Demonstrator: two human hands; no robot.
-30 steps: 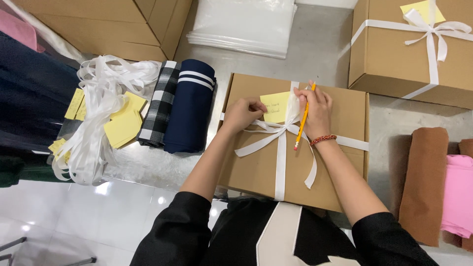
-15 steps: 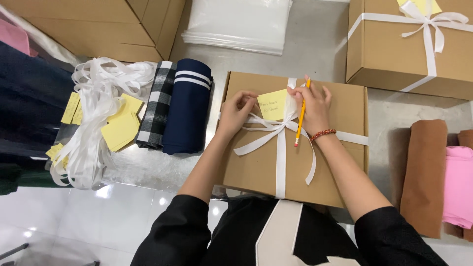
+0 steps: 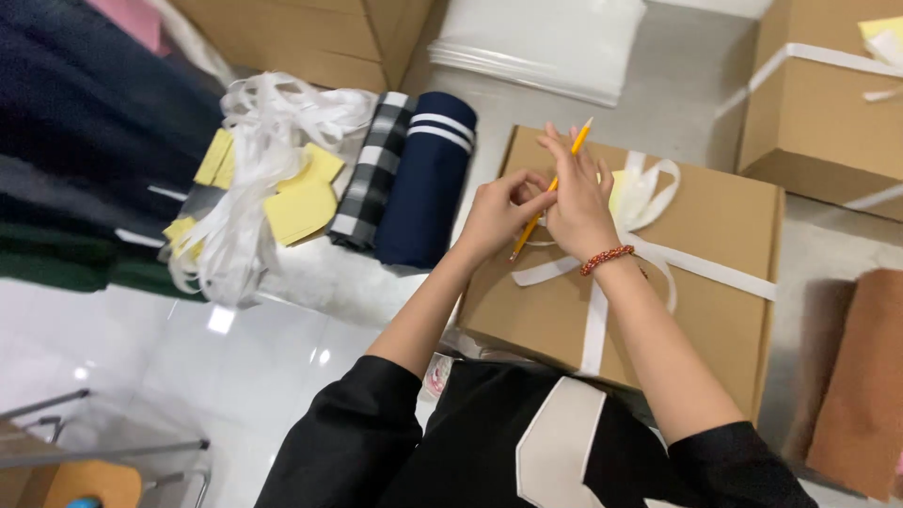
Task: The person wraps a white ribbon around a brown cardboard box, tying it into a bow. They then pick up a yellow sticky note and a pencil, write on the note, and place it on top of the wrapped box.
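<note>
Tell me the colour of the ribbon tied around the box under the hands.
White. The ribbon on the brown cardboard box shows best in the head view.

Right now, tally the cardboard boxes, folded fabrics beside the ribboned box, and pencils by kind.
Brown cardboard boxes tied with white ribbon: 2
Folded fabrics, one black-and-white checked, one navy with white stripes: 2
Yellow pencil, in the right hand: 1
Total: 5

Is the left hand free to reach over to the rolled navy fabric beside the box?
Probably yes. The left hand sits at the brown box's left edge, the navy fabric roll lies just beside it, and nothing stands between them. The right hand holds the pencil.
</note>
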